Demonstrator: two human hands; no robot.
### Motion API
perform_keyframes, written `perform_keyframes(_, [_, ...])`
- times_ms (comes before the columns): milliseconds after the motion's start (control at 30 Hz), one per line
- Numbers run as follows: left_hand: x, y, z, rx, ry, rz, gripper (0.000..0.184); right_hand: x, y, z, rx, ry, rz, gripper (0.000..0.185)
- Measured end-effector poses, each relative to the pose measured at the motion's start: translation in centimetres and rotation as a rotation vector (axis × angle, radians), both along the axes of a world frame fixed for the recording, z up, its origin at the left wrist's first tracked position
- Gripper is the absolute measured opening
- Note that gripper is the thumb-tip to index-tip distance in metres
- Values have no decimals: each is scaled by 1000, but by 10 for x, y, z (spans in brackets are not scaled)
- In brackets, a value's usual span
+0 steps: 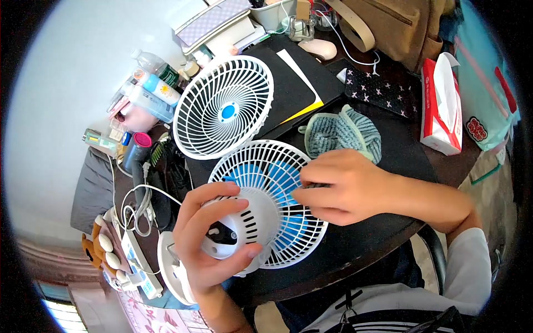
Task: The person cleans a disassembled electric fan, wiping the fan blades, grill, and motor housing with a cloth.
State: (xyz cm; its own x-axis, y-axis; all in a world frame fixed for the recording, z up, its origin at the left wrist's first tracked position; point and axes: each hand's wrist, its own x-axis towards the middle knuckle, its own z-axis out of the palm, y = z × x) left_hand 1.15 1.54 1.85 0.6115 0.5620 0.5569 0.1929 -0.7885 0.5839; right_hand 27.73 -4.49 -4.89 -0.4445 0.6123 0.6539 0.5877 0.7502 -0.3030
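A white fan with blue blades behind its rear grille (294, 244) lies face down on the dark table. My left hand (208, 233) is wrapped round the white motor housing (252, 219) at its back. My right hand (341, 186) is closed over the grille's right side, its fingers bent together; a dark bit shows between them, too small to name. The separate white front grille (224, 108) with a blue centre lies just beyond the fan. A green striped cloth (338, 133) is behind my right hand. The fan's white base (173, 266) is left of my left wrist.
A tissue pack (441, 105) and brown bag (383, 28) stand at the right and back right. Bottles (158, 91) are at the back left. A power strip (139, 263), coiled white cable (136, 213) and plush toy (102, 247) are at the left. A mouse (318, 49) lies behind.
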Motion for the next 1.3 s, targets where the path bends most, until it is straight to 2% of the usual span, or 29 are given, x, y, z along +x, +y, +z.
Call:
perform_keyframes(100, [0, 0, -2, -33, -29, -3, 55, 10, -1, 5, 1, -102, -18, 20])
perform_keyframes(267, [1, 0, -1, -40, -29, 17, 55, 19, 2, 10, -66, -97, 30, 22])
perform_keyframes(500, [0, 0, 0, -60, -27, 38, 54, -2, 1, -8, 81, -14, 0, 23])
perform_keyframes(633, [1, -2, -1, -79, -34, 49, 54, 7, 1, -4, 35, -24, 34, 26])
perform_keyframes(900, [0, -1, -2, -111, -65, 42, 55, 21, -4, 13, -124, -168, 12, 20])
perform_keyframes(1133, [1, -3, -2, -105, -54, 56, 55, 5, 0, -8, 48, -65, 21, 27])
perform_keyframes(1300, [1, -3, -3, -72, -32, 71, 57, 15, -1, 1, -108, -27, 57, 20])
